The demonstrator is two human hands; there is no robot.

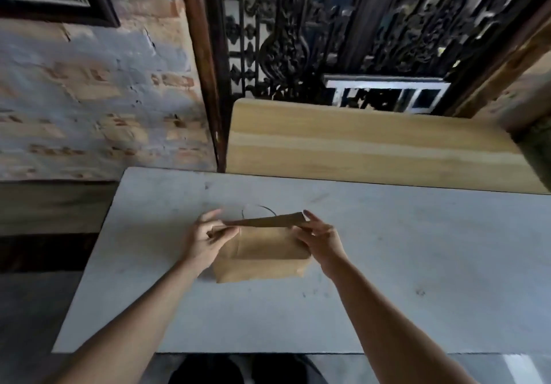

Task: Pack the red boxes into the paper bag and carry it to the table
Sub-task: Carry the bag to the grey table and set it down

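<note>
A brown paper bag (262,257) stands on the grey table (417,264), its top edge pinched flat. My left hand (205,239) grips the left end of that top edge. At the right end, my right hand (320,242) holds the edge between thumb and fingers. A thin dark handle loop (258,208) arcs up behind the bag's top. No red boxes are in sight; the bag's inside is hidden.
A light wooden tabletop (372,145) butts against the grey table's far edge. Behind it is a dark carved wooden screen (372,25) with a white frame (387,93). A worn brick wall (95,100) fills the left. My feet show below the near edge.
</note>
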